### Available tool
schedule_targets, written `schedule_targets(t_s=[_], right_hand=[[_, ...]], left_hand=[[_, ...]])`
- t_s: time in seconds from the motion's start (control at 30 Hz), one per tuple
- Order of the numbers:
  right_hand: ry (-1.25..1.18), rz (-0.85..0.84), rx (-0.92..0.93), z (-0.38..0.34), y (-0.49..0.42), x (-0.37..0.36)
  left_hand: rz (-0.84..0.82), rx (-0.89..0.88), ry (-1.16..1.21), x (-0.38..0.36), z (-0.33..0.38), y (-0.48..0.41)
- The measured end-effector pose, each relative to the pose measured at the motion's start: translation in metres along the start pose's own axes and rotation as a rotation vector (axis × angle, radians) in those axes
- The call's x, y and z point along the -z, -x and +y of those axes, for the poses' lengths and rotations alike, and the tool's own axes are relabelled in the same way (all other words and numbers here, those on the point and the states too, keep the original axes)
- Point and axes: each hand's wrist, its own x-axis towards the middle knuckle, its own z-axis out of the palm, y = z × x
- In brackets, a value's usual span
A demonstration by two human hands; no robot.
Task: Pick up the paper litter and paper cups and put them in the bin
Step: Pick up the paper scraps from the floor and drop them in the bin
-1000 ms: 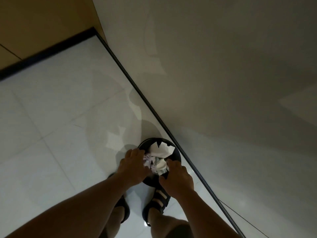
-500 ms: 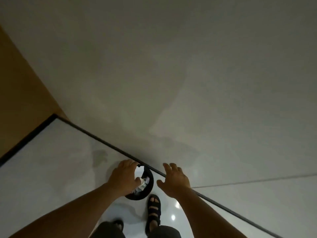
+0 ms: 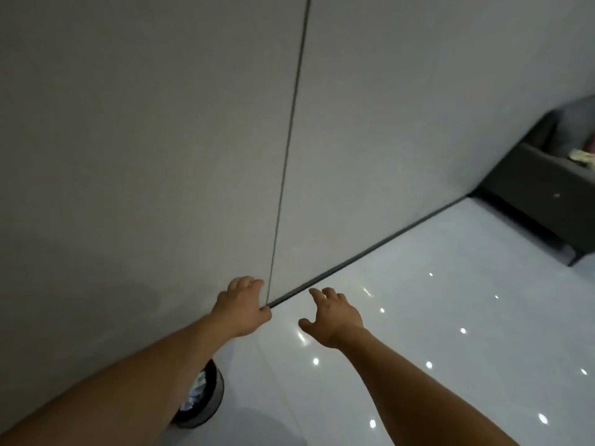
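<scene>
The black round bin (image 3: 212, 402) stands on the floor at the lower left, half hidden under my left forearm. Crumpled white paper (image 3: 197, 391) shows inside it. My left hand (image 3: 242, 309) hangs in the air in front of the wall, fingers loosely curled, holding nothing. My right hand (image 3: 331, 313) is beside it over the floor, fingers spread and relaxed, also holding nothing. Both hands are well away from the bin. No loose litter or cups show on the floor in this view.
A pale wall (image 3: 161, 140) with a thin vertical seam fills the left and top. Glossy white floor tiles (image 3: 434, 333) stretch to the right. A dark low piece of furniture (image 3: 541, 201) stands at the far right against the wall.
Both hands left the bin and rose away from it. The view swung right, so the bin dropped to the lower left and the dark furniture came into sight.
</scene>
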Motion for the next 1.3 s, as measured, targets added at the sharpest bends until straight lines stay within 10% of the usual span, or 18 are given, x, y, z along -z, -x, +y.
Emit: schedule_targets(t_s=[0.53, 1.3], right_hand=[[-0.339, 0.161, -0.950, 0.385, 0.352, -0.041], [-0.661, 0.270, -1.627, 0.655, 0.525, -0.079]], left_hand=[[-0.312, -0.863, -0.312, -0.182, 0.494, 0.061], [-0.588, -1.398, -0.575, -0.370, 0.887, 0.079]])
